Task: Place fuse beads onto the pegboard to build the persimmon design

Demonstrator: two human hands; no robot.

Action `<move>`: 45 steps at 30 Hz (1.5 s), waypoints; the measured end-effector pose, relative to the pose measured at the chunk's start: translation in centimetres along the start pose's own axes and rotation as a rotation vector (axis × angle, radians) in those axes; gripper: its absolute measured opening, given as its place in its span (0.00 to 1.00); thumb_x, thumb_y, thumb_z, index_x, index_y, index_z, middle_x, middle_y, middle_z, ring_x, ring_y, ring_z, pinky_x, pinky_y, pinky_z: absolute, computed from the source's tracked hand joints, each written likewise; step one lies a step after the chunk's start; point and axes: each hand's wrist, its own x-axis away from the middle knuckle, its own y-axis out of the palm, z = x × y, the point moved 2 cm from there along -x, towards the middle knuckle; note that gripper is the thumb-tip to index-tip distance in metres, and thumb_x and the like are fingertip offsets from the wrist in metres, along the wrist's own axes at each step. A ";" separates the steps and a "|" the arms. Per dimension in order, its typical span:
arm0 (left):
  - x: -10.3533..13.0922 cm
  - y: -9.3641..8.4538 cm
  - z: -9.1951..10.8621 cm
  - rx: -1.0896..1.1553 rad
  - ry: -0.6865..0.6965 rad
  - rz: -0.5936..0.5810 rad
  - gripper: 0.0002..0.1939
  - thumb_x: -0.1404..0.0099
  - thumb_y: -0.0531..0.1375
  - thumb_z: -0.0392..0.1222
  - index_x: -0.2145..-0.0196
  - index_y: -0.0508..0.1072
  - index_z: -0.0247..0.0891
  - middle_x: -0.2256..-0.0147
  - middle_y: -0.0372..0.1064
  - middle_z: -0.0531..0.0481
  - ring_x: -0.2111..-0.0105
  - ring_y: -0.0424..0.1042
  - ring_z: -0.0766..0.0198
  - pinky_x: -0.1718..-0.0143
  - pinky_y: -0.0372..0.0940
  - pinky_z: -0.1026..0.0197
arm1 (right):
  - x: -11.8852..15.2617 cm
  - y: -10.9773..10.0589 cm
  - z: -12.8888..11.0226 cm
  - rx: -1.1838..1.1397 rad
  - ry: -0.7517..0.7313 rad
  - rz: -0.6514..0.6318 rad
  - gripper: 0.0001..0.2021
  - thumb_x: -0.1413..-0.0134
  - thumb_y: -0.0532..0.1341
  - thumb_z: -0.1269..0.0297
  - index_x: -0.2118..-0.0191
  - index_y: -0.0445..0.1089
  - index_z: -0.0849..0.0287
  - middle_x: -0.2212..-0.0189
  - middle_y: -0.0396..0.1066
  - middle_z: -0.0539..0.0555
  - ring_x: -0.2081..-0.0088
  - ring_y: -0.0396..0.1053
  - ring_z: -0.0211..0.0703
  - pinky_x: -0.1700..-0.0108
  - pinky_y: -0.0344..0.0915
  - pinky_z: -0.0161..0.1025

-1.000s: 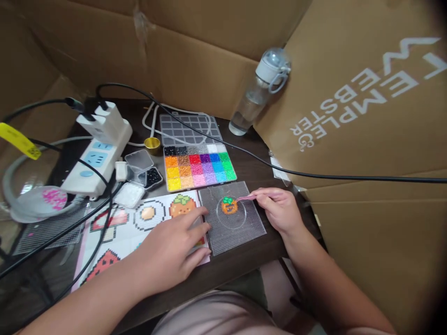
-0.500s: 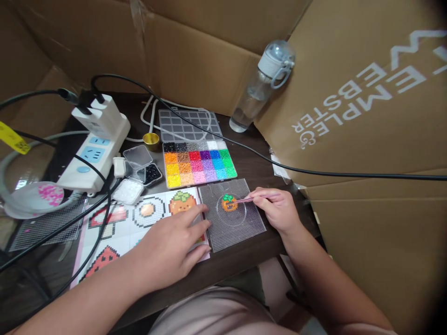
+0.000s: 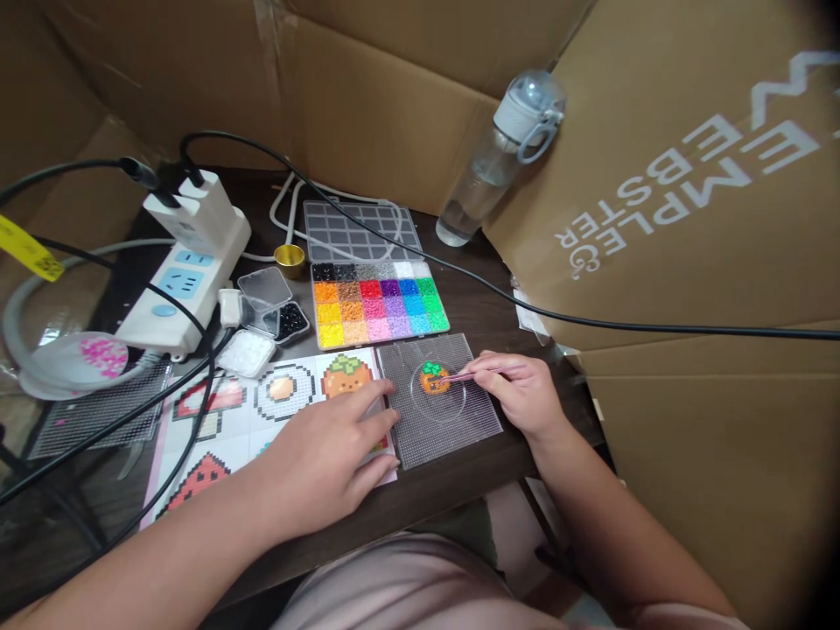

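Pink tweezers are gripped in my right hand, their tips at an orange and green bead figure. That figure sits on a clear pegboard, inside a faint round outline. My left hand lies with its fingers spread over the right edge of the pattern sheet, fingertips at the pegboard's left edge. Printed pixel pictures show on the sheet, one of them partly under my hand. Behind the pegboard stands an open bead box with many coloured compartments.
A water bottle leans at the back by the cardboard wall. A black cable crosses above the bead box. On the left are a power strip, a black-bead case, a white-bead case and a gold cup.
The view has shifted slightly, so the table things appear a little further right and up. Both hands keep nearly the same places, and the tweezer tips stay at the bead figure.
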 end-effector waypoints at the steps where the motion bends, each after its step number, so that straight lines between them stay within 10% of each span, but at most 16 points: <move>1: 0.0 0.0 0.0 0.001 -0.001 0.002 0.15 0.32 0.57 0.41 0.49 0.71 0.39 0.40 0.60 0.40 0.52 0.73 0.48 0.56 0.73 0.49 | 0.0 0.0 0.0 0.007 0.002 -0.001 0.06 0.46 0.66 0.60 0.69 0.81 0.52 0.70 0.80 0.54 0.67 0.77 0.47 0.61 0.73 0.42; 45: 0.0 0.0 0.1 -0.027 0.004 -0.013 0.16 0.32 0.57 0.42 0.48 0.71 0.38 0.39 0.60 0.40 0.52 0.73 0.49 0.56 0.73 0.48 | 0.0 0.3 0.1 -0.036 -0.028 -0.015 0.05 0.45 0.66 0.66 0.68 0.81 0.53 0.70 0.80 0.53 0.68 0.76 0.43 0.62 0.72 0.38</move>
